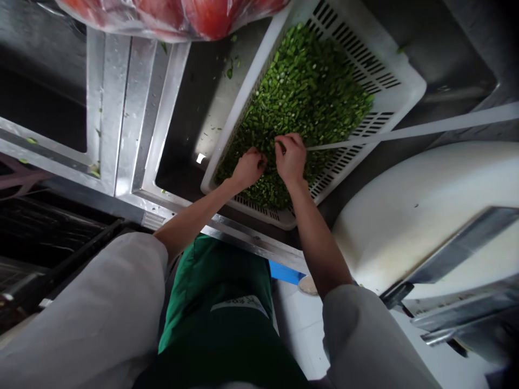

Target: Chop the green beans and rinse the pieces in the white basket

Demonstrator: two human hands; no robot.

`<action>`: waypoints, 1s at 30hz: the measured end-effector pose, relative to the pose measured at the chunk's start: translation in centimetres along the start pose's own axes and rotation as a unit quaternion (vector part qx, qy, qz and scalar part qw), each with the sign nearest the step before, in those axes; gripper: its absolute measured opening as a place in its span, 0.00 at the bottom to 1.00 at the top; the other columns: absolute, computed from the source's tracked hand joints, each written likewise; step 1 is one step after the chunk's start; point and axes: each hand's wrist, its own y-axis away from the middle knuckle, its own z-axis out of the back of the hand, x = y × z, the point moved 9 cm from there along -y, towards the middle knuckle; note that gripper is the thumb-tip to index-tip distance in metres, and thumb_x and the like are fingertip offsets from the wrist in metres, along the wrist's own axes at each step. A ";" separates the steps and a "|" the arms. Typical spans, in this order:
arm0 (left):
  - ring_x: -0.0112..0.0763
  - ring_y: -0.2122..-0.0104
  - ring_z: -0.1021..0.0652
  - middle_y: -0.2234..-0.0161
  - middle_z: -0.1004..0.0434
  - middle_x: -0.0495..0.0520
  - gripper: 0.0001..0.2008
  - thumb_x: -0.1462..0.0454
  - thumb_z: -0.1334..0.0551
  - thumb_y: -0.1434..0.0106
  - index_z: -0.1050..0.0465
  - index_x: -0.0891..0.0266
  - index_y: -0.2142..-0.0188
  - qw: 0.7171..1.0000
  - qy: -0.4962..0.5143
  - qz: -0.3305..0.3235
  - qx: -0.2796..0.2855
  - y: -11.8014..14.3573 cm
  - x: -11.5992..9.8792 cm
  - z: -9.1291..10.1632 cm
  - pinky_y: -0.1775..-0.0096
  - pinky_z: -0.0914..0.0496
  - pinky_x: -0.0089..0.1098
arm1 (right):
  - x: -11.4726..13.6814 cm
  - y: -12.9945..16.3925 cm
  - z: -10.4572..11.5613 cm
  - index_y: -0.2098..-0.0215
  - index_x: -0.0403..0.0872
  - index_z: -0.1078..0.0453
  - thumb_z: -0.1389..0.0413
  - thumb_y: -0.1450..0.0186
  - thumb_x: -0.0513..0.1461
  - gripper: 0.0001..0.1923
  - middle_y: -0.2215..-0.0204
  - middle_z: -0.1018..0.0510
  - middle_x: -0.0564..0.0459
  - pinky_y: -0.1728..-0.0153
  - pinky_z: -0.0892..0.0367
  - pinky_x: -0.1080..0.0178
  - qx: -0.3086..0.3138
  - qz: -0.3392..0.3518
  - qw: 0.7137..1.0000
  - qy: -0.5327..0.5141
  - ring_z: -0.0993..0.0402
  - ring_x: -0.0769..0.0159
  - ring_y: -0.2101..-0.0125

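Landmark: white slotted crate (399,73), tilted in the steel sink (182,146). Crate holds a deep layer of chopped green stems (308,86), wet-looking.

Left hand (248,168) at the crate's near edge, fingers curled closed into the greens. Right hand (291,156) just beside it, fingers bent down, pinching at pieces; exactly what each grips cannot be told.

Judgement: pieces are small, light, firm, likely slippery; best gathered by the scooped handful, not singly.

Near the crate's far corner: bagged red produce (182,16). Off its right side: white round board (421,210).
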 end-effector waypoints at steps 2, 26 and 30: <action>0.45 0.53 0.16 0.43 0.21 0.63 0.16 0.67 0.41 0.29 0.16 0.60 0.47 1.000 -0.023 -0.002 -0.007 0.7 -0.7 0.2 0.47 0.19 0.43 | -0.1 -1.6 -1.3 0.38 0.48 0.24 0.54 0.20 0.44 0.21 0.44 0.24 0.41 0.37 0.26 0.47 0.011 -0.004 1.000 0.005 0.23 0.51 0.43; 0.33 0.57 0.16 0.46 0.18 0.58 0.17 0.68 0.35 0.29 0.20 0.61 0.42 0.977 0.190 -0.068 -0.072 -2.0 -2.5 2.3 0.51 0.20 0.33 | -2.6 -0.2 0.5 0.47 0.50 0.25 0.59 0.19 0.60 0.30 0.62 0.21 0.48 0.58 0.17 0.48 -0.084 -0.053 0.968 -0.232 0.18 0.56 0.61; 0.35 0.56 0.14 0.53 0.15 0.55 0.13 0.62 0.30 0.29 0.16 0.61 0.47 0.959 0.266 -0.093 -0.035 -3.0 -4.4 1.4 0.51 0.20 0.33 | -3.0 2.0 0.7 0.55 0.51 0.25 0.48 0.24 0.60 0.23 0.67 0.23 0.53 0.63 0.18 0.53 -0.076 -0.104 0.937 -0.325 0.20 0.60 0.66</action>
